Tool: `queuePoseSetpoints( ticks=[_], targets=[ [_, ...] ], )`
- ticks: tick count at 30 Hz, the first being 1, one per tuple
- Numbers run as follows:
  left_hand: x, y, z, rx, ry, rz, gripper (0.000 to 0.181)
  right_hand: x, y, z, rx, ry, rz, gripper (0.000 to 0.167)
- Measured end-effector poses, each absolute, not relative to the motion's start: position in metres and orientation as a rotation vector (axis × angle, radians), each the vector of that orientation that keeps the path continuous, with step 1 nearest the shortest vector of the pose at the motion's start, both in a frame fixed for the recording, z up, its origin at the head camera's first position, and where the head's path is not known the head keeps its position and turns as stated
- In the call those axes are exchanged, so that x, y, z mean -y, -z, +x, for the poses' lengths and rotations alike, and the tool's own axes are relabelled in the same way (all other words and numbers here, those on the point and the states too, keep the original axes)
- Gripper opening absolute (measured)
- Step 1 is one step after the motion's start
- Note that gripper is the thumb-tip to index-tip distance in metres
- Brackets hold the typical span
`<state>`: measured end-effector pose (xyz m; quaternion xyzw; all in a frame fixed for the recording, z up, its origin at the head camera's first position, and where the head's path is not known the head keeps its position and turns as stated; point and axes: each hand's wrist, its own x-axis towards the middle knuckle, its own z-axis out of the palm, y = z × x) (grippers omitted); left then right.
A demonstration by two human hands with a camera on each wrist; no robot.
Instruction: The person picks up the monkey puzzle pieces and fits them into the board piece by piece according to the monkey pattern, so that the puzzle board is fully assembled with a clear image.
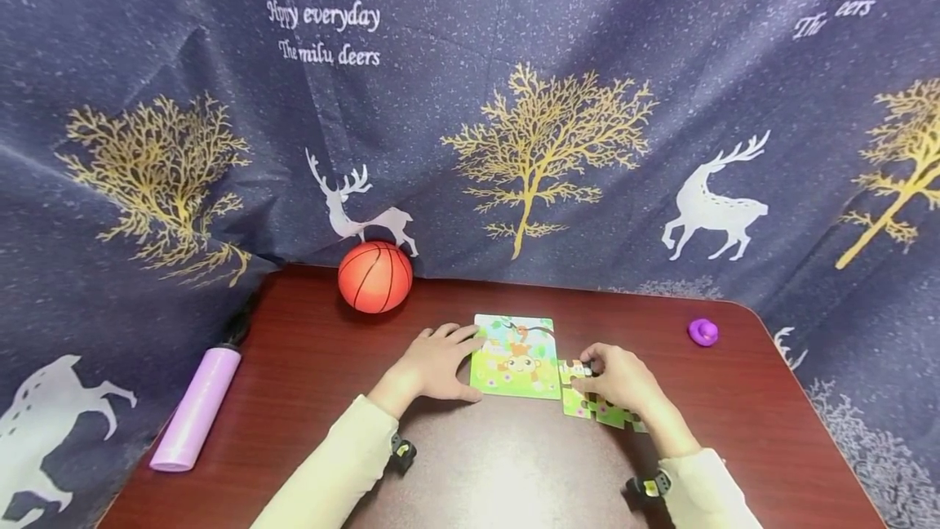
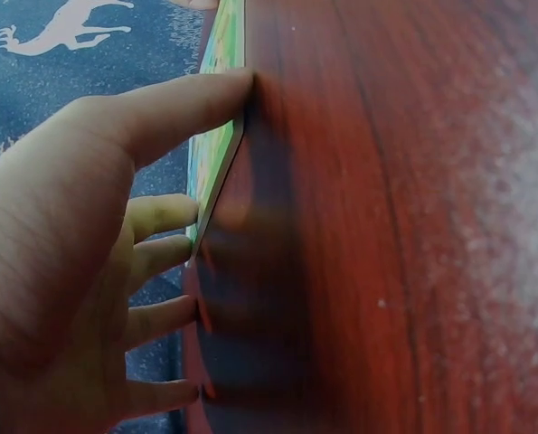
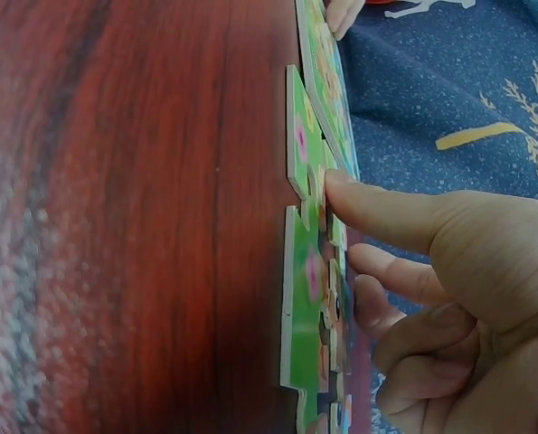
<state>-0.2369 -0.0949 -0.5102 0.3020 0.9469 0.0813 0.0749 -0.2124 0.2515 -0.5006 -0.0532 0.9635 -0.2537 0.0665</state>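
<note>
A flat square puzzle board point(image 1: 514, 382) with a cartoon monkey picture lies on the table. My left hand point(image 1: 435, 363) rests at its left side, fingers spread; in the left wrist view the thumb point(image 2: 183, 113) reaches the board's edge. Just right of the board, my right hand point(image 1: 627, 380) pinches a small jigsaw piece point(image 1: 570, 371) between thumb and forefinger, its other fingers curled. Several green jigsaw pieces point(image 1: 609, 415) lie beside and below that hand, partly hidden by it. The right wrist view shows pieces point(image 3: 303, 303) with pink flowers edge-on, close to the thumb.
On the dark red table point(image 1: 308, 398), an orange basketball point(image 1: 375, 277) sits at the back left. A pink-purple cylinder point(image 1: 197, 411) with a black end lies along the left edge. A small purple rubber duck point(image 1: 703, 332) is at the right. A patterned blue cloth point(image 1: 426, 145) hangs behind.
</note>
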Motion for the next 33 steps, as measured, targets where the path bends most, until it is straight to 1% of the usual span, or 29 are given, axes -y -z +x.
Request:
queuePoseSetpoints(
  ticks=[6, 15, 21, 33],
  targets=[
    [0.0964, 0.5081, -0.2379, -2.841, -0.259, 0.91, 0.093, -0.2498, 0.4994, -0.2107, -2.933, 0.802, -0.154, 0.045],
    [0.0973, 0.5058, -0.2394, -2.839, -0.284, 0.918, 0.09, -0.2496, 0.5031, -0.2071, -2.993, 0.822, -0.153, 0.039],
    [0.0981, 0.5083, -0.2404, -2.828, -0.299, 0.892, 0.092, -0.2501, 0.505, -0.207, -2.986, 0.842, -0.158, 0.037],
    [0.0987, 0.5096, -0.242, -2.83, -0.297, 0.891, 0.094, -0.2549, 0.508, -0.2102, -2.951, 0.96, -0.237, 0.028]
  ],
)
